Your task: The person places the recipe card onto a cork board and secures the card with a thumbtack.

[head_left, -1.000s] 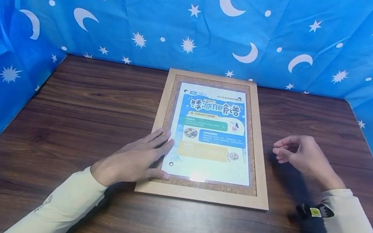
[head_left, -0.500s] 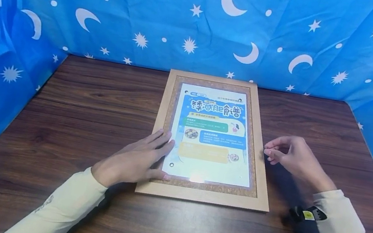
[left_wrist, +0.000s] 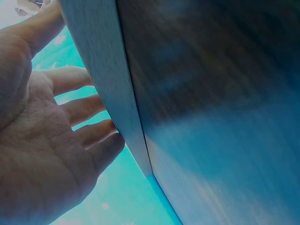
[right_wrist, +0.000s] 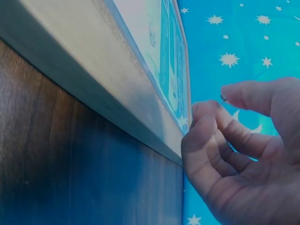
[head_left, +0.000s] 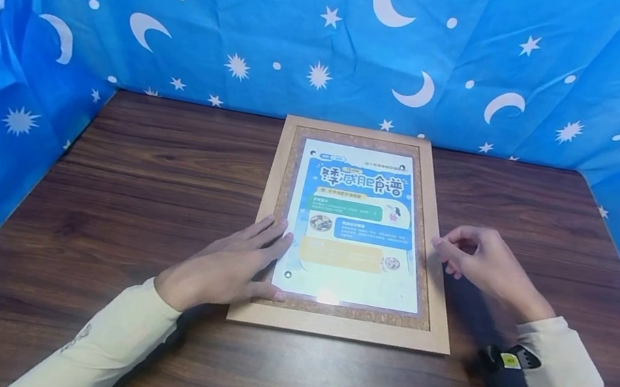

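Note:
A printed poster lies on a wood-framed corkboard in the head view. Round metal thumbtacks sit at its two top corners and at the bottom left one; the bottom right corner shows only a tiny dark mark. My left hand rests on the board's left side with fingers spread, their tips at the poster's edge. Beside the right frame edge is my right hand. Its thumb and forefinger pinch a small thumbtack, visible in the right wrist view, its head against the thumb.
The board lies flat on a dark wood-grain table. A blue cloth with white moons and stars hangs behind and along both sides. Light glares off the poster's lower edge.
My right hand has moved left, from out over the table to the board's right frame edge. My left hand and the board stay put.

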The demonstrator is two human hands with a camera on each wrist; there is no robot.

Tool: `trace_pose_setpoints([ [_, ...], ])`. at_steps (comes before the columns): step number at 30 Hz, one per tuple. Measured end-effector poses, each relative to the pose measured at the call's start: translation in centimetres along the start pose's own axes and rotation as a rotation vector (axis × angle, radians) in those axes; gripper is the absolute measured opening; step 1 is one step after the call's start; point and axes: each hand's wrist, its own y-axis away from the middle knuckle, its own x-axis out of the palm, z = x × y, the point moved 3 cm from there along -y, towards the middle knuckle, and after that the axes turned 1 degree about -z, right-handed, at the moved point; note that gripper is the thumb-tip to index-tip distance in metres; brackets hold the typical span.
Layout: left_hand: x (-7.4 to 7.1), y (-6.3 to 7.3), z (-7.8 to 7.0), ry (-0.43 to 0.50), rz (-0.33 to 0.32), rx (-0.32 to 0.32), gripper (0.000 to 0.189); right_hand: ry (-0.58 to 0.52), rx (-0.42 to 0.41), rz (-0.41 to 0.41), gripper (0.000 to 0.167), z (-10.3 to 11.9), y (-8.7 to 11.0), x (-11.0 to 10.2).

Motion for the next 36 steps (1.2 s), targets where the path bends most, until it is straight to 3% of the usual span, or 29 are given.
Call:
trace_pose_setpoints([
  [9, -0.1, 0.0, 0.0, 0.003, -0.001, -0.001, 0.088, -0.108, -0.005, 0.087, 0.013, 0.6, 0.2, 0.5],
  [21, -0.3, 0.0, -0.2, 0.002, 0.001, 0.0, 0.087, -0.229, 0.054, 0.266, 0.016, 1.6, 0.7, 2.0],
  [31, -0.1, -0.1, -0.1, -0.005, 0.002, -0.006, 0.088, -0.275, 0.103, 0.319, 0.004, 1.3, 0.9, 3.4],
  [36, 0.0, -0.1, -0.1, -0.001, 0.001, -0.008, 0.088, -0.293, 0.108, 0.36, 0.007, 1.2, 1.0, 3.9],
])
